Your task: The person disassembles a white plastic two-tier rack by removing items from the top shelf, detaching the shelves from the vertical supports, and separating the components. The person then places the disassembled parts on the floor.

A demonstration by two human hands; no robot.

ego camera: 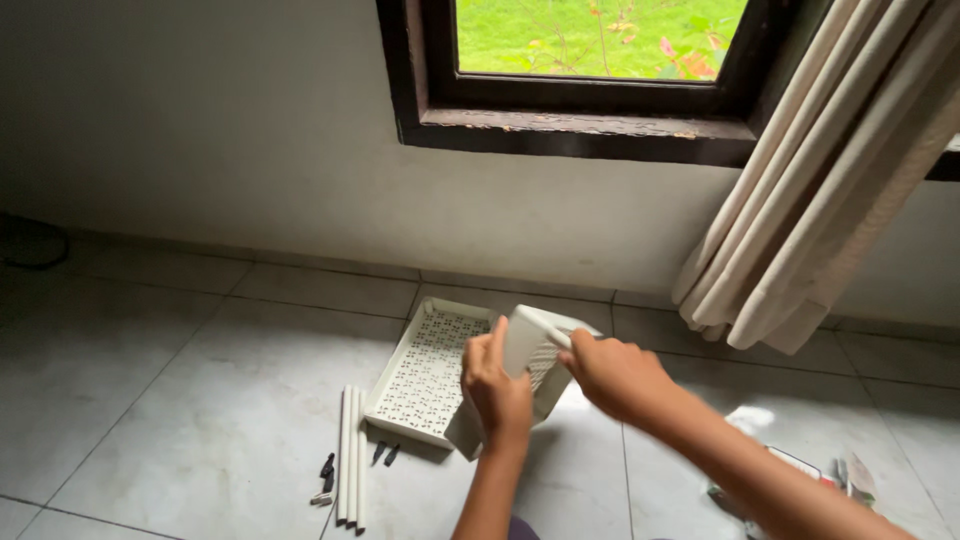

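1. Cream perforated plastic tray (545,350) sits centre of frame, tilted up on its edge off the floor, just right of a second matching tray (425,370) lying flat on the tiles; the two look touching or nearly so, I can't tell which
2. My left hand (495,385) is wrapped on the held tray's near side, thumb up along its wall; my right hand (610,372) is clamped on its upper right rim, fingers closed over the edge. Hands are a little apart, both on the same tray
3. Handling, my read: thin moulded plastic, light, fairly stiff but the lattice floor likely flexes and could crack if squeezed. Smooth walls may be a bit slippery. I'd grip the solid rim or corners, not the cut-out panel
4. Lower left of centre: white tubes (350,455) lying side by side on the floor, small dark connector pieces (327,470) beside them, more near the flat tray's front edge
5. Lower right: crumpled plastic packaging (790,465), partly behind my right forearm
6. Upper frame: dark wood window frame (570,125), beige curtain (810,190) hanging at right, pale wall, grey tiled floor (170,400)
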